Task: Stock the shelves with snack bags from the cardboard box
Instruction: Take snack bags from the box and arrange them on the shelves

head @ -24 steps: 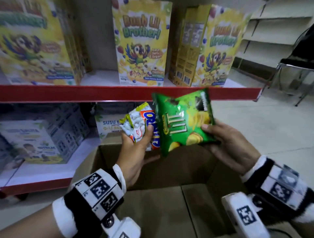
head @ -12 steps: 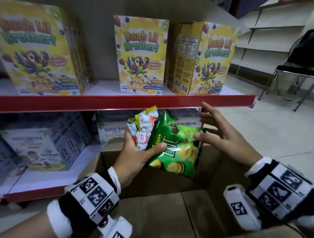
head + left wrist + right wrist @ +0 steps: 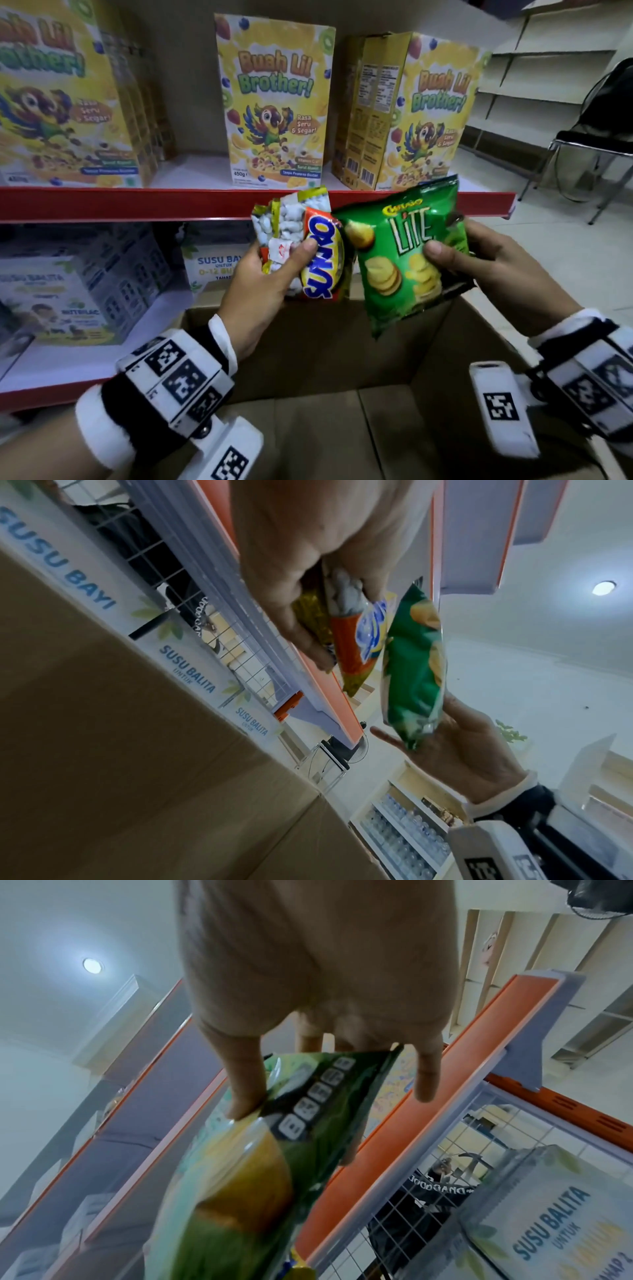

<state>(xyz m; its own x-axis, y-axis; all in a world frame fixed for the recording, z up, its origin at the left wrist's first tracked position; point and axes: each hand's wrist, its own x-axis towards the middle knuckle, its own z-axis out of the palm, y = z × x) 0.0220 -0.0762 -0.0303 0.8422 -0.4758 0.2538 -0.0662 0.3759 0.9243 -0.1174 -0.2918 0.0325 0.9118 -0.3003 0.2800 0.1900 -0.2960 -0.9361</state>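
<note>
Both hands are raised above the open brown cardboard box, just in front of the red front edge of the upper shelf; the tops of the two bags overlap this red edge in the head view. The left hand grips a crinkled orange and yellow snack bag with a blue logo and a clear window, the thumb pressed across its front and the fingers curled behind it. The right hand pinches the right side of a glossy green chips bag printed with "LITE", thumb on the front, fingers behind. The two bags are side by side and their near edges touch or almost touch. On the upper shelf stand tall yellow cereal boxes with a parrot picture, with bare white shelf between them. The lower shelf holds pale boxes marked "SUSU" behind the cardboard box. The visible inside of the cardboard box shows only its brown flaps. At the right are pale floor and a black chair.
</note>
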